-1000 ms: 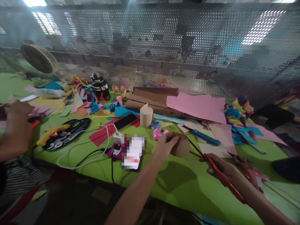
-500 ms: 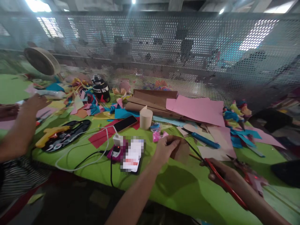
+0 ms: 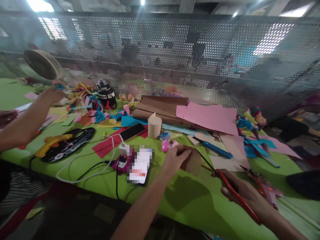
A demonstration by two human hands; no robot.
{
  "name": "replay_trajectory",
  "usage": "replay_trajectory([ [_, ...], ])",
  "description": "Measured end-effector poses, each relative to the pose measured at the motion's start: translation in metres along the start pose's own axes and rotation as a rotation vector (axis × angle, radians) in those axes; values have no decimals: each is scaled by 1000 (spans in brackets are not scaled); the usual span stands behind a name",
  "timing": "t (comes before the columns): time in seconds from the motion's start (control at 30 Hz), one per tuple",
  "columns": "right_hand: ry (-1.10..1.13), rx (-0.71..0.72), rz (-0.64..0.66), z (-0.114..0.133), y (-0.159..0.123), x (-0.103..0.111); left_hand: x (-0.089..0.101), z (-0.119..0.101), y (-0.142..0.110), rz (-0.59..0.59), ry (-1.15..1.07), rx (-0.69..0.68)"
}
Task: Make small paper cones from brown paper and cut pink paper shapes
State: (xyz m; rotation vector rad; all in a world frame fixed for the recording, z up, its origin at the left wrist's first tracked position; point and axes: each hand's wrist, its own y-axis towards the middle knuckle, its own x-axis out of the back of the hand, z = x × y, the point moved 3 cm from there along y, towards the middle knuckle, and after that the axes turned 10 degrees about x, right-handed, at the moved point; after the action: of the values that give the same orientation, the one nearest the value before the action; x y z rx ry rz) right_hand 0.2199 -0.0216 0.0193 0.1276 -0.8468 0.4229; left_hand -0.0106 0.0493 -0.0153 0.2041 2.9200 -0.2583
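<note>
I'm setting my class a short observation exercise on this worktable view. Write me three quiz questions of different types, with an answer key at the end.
1. Multiple choice: what is the wearer's right hand holding?
A) a fan
B) a yellow glue gun
C) red-handled scissors

2. True or false: the black bottle stands to the left of the cream cylinder, as seen in the picture.

3. Short answer: what colour is the piece of paper pinched in the wearer's left hand?

Key: 1. C; 2. True; 3. Brown.
</note>
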Motion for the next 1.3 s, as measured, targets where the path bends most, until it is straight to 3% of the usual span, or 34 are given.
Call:
replay_trajectory([
  [0.5, 53, -60, -58, -12, 0, -1, -1, 1, 1, 37, 49, 18],
  [0.77, 116, -28, -96, -4, 4, 1, -1, -1, 0, 42, 72, 30],
  [1.1, 19, 32, -34, -22, -3, -4, -2, -4, -2, 49, 65, 28],
  [1.3, 6, 12, -35, -7, -1, 1, -3, -6, -4, 60, 55, 50],
])
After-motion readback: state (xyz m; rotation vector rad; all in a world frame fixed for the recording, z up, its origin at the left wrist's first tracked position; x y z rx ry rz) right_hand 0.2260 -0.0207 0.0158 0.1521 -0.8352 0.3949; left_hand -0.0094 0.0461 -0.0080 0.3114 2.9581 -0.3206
